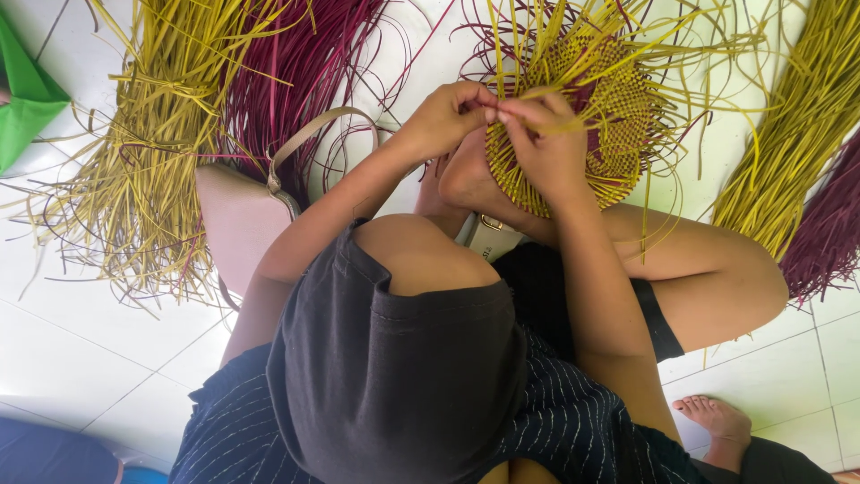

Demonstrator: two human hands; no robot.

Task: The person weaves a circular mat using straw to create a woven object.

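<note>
The woven mat (596,116) is lying across the person's raised foot and knee, at the upper middle of the head view, over white floor tiles (81,350). It is a rounded piece of open lattice work, made mostly of yellow strips with dark red strips crossing through the centre. Its near edge is showing tight, parallel yellow ribs; its far edge is fraying out into long loose yellow and red strands that are spreading over the floor.

The left hand (443,116) is closing its fingertips in a pinch on a thin yellow strip at the mat's near-left edge. The right hand (546,143) is meeting it there, fingers curled and pinching at the same spot, its back covering part of the mat's rim. Which strand each hand is gripping cannot be told apart.

A bundle of yellow strips (143,170) and a bundle of dark red strips (296,81) are lying to the left, with a beige handbag (242,224) resting against them. Further yellow and red bundles (797,152) are lying at the right.
</note>
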